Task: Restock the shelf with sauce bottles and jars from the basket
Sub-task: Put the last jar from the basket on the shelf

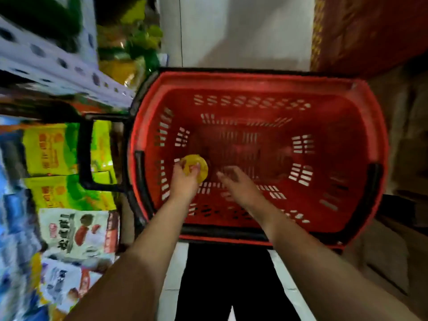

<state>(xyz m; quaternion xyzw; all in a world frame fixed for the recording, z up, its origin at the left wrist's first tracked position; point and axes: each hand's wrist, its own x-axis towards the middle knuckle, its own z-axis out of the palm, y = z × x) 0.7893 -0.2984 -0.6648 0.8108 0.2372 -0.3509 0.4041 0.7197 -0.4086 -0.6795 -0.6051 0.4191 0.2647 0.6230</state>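
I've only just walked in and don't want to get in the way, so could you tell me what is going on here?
A person stands over a red basket beside a shelf of packets. Their left hand grips a round yellow lid, probably a jar's, low inside the basket. What lies under the lid is hidden. The right hand is open next to it, holding nothing.

I can read no text for sure, large black characters on the white printed packet (78, 230) too blurred, orange print on the yellow-green packets (49, 150) unreadable too
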